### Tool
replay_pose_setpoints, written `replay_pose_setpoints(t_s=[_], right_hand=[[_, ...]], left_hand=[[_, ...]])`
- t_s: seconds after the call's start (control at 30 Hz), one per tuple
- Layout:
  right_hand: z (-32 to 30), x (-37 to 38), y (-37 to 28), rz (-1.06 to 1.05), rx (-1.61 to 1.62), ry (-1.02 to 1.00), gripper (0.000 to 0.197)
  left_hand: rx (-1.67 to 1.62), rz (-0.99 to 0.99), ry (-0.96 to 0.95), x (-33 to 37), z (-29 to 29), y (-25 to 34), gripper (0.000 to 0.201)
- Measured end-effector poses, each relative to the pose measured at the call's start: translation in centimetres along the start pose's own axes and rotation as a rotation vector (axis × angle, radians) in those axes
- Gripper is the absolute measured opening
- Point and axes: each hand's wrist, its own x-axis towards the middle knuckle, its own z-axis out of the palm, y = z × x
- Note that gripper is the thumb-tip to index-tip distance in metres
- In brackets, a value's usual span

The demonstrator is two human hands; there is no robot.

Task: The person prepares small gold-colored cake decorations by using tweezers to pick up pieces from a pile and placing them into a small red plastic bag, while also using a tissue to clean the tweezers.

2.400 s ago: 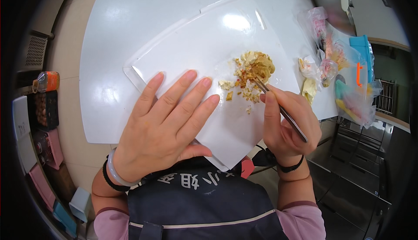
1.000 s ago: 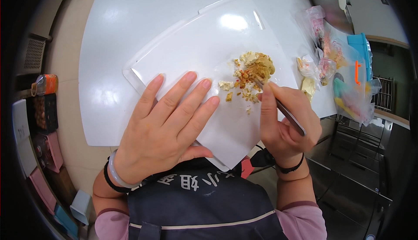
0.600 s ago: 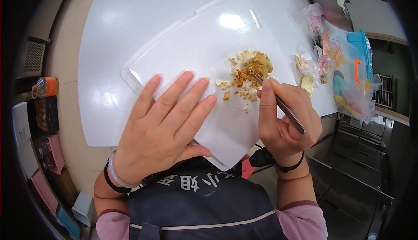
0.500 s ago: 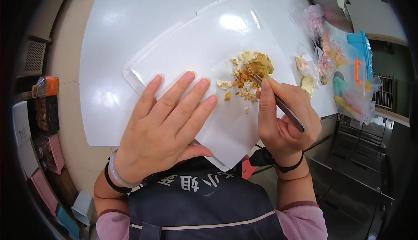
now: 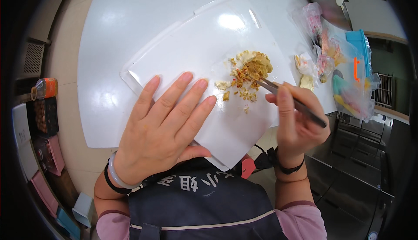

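A white sheet-like board or tray (image 5: 191, 44) with narrow raised edges lies slanted on the white table. My left hand (image 5: 163, 118) rests flat over its near left part, fingers spread, holding nothing. Right of centre sits a crumbly yellow-brown heap (image 5: 257, 67) with reddish bits and paler crumbs around it. In my right hand (image 5: 300, 120) is a pair of dark metal tweezers (image 5: 310, 112), pinched between thumb and fingers. Their tips reach the heap's near right edge; whether they grip a crumb is too small to tell.
Crumpled plastic bags (image 5: 324, 61) and a pale yellow piece (image 5: 307, 82) lie on the table's right. A blue basket (image 5: 359, 50) stands beyond them. Steel fixtures (image 5: 348, 153) are below on the right. On the left side are a bottle (image 5: 45, 88) and bins (image 5: 82, 209).
My right hand has shifted right and slightly back from the heap, the tweezers now lying flatter with their tips at its edge. My left hand has stayed nearly still.
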Motion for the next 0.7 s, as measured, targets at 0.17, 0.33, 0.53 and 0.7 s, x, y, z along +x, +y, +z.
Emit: replay_pose_setpoints(t_s=[0.17,0.33,0.53,0.7], right_hand=[[-1.2,-0.9,1.1,0.329,0.361,0.087,0.014],[-1.0,-1.6,1.8,0.34,0.425,0.016,0.015],[-0.8,-2.0,1.4,0.26,0.365,-0.071,0.017],[-0.4,-1.4,1.9,0.297,0.369,0.007,0.017]], left_hand=[[0.014,0.008,-0.016,0.1,-0.1,0.1,0.07],[0.05,0.001,-0.02,0.1,-0.1,0.2,0.071],[0.071,0.003,-0.034,0.3,-0.2,0.3,0.072],[0.099,0.001,-0.037,0.5,-0.2,0.5,0.072]])
